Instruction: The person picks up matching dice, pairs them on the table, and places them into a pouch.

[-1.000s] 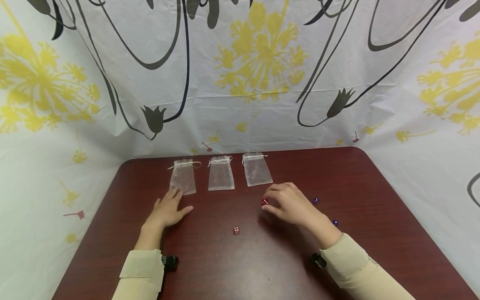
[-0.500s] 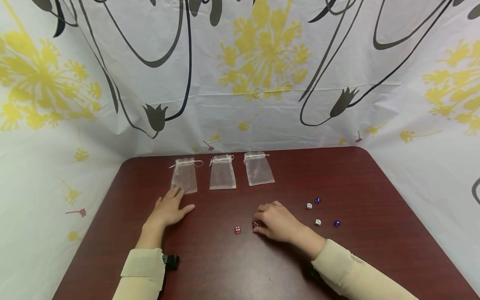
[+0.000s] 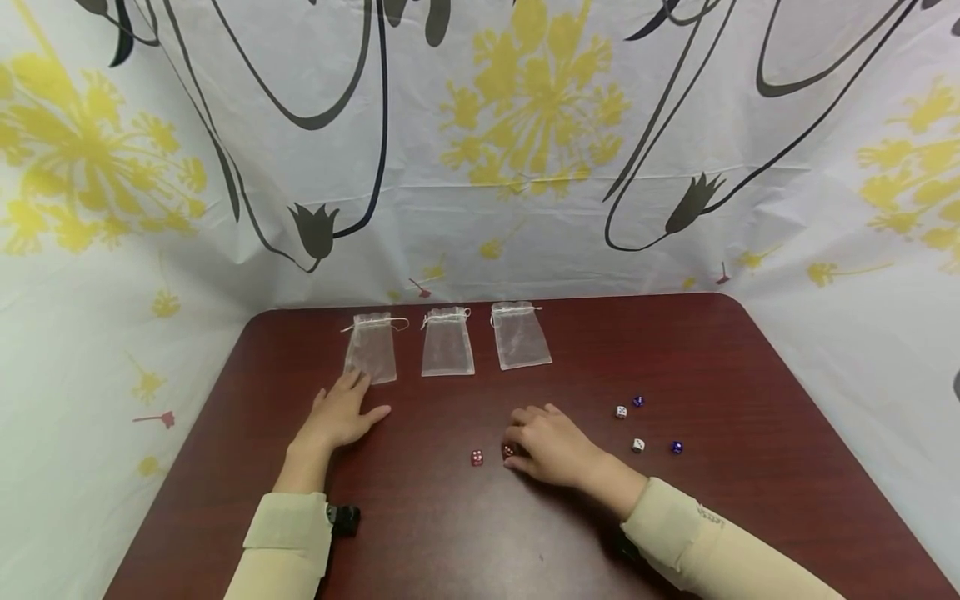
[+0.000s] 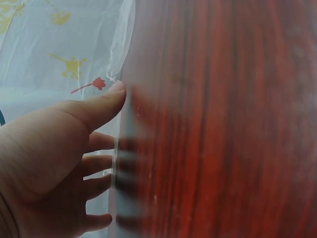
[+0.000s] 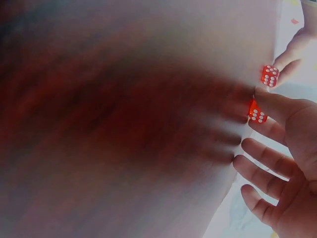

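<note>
In the head view my right hand (image 3: pixel 555 450) pinches a red die (image 3: pixel 508 451) down at the tabletop, near the middle. The right wrist view shows this red die (image 5: pixel 257 113) between thumb and index finger, the other fingers spread loosely. Just left of it, a small gap apart, lies a second red die (image 3: pixel 477 457). My left hand (image 3: pixel 337 417) rests on the table with fingers spread, its fingertips at the lower edge of the left sheer drawstring bag (image 3: pixel 371 346). Nothing is held in the left hand (image 4: pixel 54 153).
Two more drawstring bags, a middle one (image 3: pixel 447 343) and a right one (image 3: pixel 521 337), lie flat along the back of the dark red table (image 3: pixel 420 533). Right of my right hand are two white dice (image 3: pixel 638 445) and two blue dice (image 3: pixel 677 447). A patterned curtain (image 3: pixel 420 208) hangs behind.
My right hand has moved left and nearer with the red die, down beside the other red die, uncovering the two white dice. It barely moved in the last half second. The left hand stayed put.
</note>
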The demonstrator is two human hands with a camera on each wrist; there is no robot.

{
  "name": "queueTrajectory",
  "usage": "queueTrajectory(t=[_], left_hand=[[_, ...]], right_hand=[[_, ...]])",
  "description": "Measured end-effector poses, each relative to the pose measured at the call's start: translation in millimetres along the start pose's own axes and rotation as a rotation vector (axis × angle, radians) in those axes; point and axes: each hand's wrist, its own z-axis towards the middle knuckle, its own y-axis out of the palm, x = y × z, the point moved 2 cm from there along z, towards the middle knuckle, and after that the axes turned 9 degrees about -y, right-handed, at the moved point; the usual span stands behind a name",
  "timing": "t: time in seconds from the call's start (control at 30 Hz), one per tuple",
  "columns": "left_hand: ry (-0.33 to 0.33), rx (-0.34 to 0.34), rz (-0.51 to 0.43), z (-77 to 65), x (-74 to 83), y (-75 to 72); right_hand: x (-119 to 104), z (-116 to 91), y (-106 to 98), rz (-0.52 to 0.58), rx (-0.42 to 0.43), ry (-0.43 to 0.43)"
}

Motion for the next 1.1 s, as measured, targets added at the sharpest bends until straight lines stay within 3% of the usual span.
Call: queueTrajectory(t=[0.17,0.33,0.47,0.77,1.1], left_hand=[[0.024,0.062,0.003,2.3,0.3,-2.2],[0.057,0.203,0.01,7.1,1.6,-11.1],[0.044,0.288,-0.028,12.9,1.9,-20.8],[-0.091,0.246,-0.138,39.1,-5.0,-36.7],[-0.245,0.189,-0.109,68.1,-6.1,-39.1]], right_hand=[[3.8,-1.8,-1.5,0.023,0.001,0.034],[8.9,-0.8,-8.8,0.038,0.036,0.063],[11.4,2.4,-17.9,0.057,0.082,0.078],[15.4,7.7,-27.3,0.082,0.128,0.114],[15.0,16.2,-36.3,0.109,0.199,0.159]])
